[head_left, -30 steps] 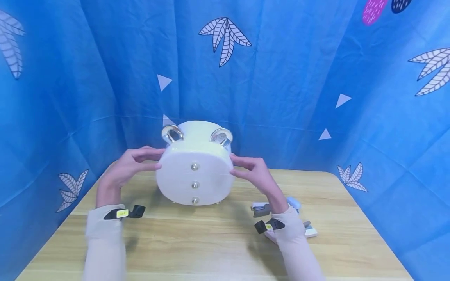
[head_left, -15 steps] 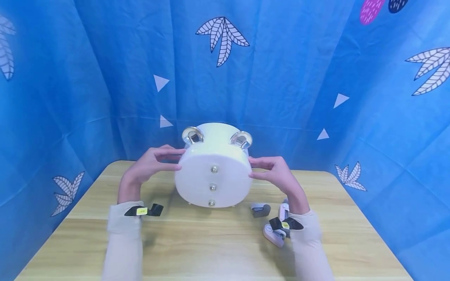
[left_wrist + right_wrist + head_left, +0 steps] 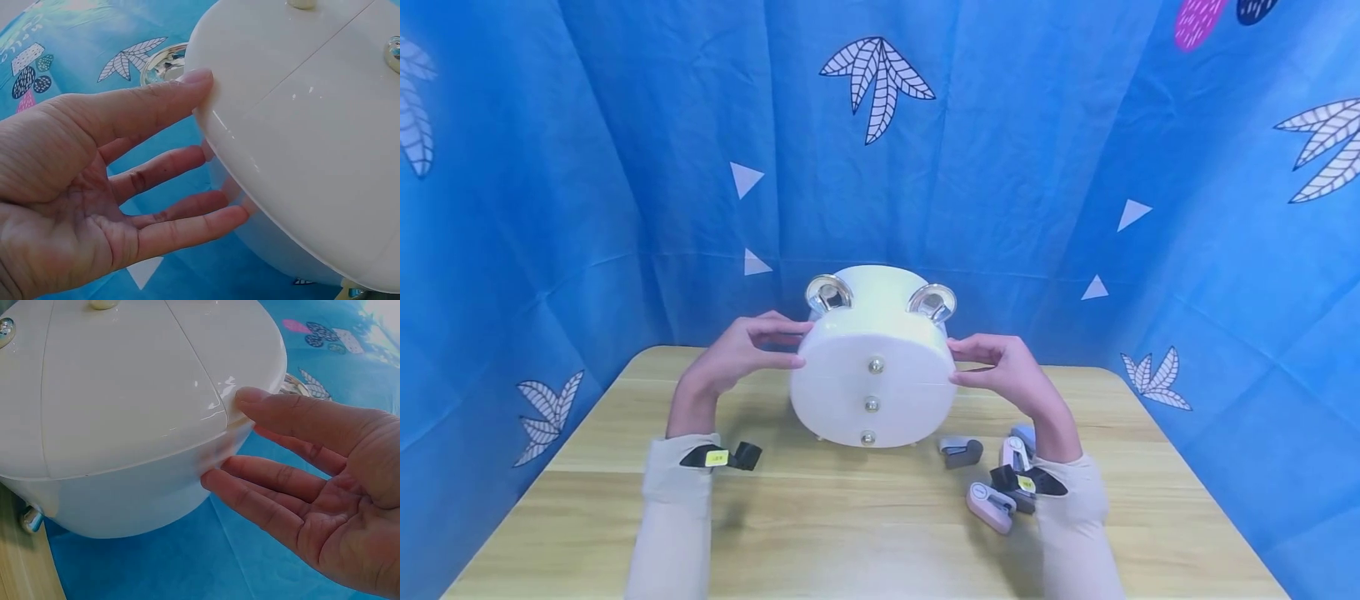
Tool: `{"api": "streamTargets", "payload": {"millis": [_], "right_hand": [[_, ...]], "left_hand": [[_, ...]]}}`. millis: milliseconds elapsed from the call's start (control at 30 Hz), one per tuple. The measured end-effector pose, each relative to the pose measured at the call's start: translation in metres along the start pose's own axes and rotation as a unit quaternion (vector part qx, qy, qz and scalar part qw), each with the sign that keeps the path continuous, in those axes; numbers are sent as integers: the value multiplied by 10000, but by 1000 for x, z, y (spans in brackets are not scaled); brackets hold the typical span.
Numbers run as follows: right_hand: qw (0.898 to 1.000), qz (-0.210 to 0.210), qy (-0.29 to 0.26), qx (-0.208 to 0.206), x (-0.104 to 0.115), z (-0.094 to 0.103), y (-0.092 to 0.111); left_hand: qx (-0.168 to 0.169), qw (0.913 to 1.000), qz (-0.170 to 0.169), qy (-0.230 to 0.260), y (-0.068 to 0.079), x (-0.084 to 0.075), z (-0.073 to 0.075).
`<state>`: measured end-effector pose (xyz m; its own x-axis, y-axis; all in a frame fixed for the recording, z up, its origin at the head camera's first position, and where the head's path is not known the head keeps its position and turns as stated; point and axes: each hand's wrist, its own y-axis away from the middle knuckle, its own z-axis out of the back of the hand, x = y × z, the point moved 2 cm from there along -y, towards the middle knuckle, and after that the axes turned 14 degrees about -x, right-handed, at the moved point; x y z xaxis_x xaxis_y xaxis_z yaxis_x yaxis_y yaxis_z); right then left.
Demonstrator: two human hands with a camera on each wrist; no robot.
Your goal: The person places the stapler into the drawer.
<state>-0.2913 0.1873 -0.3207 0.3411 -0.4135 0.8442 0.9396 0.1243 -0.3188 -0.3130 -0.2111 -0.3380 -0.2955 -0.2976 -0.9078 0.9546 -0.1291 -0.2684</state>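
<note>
A white rounded jewelry box (image 3: 872,392) with three round knobs down its front and two shiny ear-shaped rings on top is in the middle of the head view. It tilts with its front facing me; I cannot tell whether its small feet touch the table. My left hand (image 3: 733,354) holds its left side, thumb (image 3: 197,81) at the front edge and fingers along the side wall. On the opposite side my right hand (image 3: 1011,371) holds it likewise, its thumb (image 3: 253,397) on the front edge. The box's back is hidden.
Several small staplers lie on the wooden table (image 3: 850,533) right of the box: a grey stapler (image 3: 961,452), a pink stapler (image 3: 990,507) and others partly covered by my right wrist. A blue curtain (image 3: 1000,167) surrounds the table's back and sides.
Both hands have moved the jewelry box to the right, quickly at first and then only a little. The staplers, earlier mostly behind my right forearm, show more now.
</note>
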Motion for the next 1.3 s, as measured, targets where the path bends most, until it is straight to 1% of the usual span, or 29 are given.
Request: {"api": "streamTargets", "payload": {"millis": [200, 467, 767, 1067, 1200, 1300], "right_hand": [[10000, -24, -6, 34, 0, 0, 1], [9999, 101, -21, 65, -3, 2, 0], [9999, 78, -33, 124, -1, 3, 1], [9998, 178, 95, 18, 1, 6, 3], [9998, 177, 115, 49, 0, 5, 2], [9995, 218, 217, 40, 0, 5, 1]], "left_hand": [[-61, 10000, -6, 40, 2, 0, -1], [-68, 9999, -9, 141, 1, -2, -4], [-71, 9998, 29, 199, 0, -3, -6], [-139, 9995, -35, 272, -3, -6, -14], [-161, 9995, -59, 251, -3, -6, -14], [-153, 9993, -35, 337, -3, -4, -14]]}}
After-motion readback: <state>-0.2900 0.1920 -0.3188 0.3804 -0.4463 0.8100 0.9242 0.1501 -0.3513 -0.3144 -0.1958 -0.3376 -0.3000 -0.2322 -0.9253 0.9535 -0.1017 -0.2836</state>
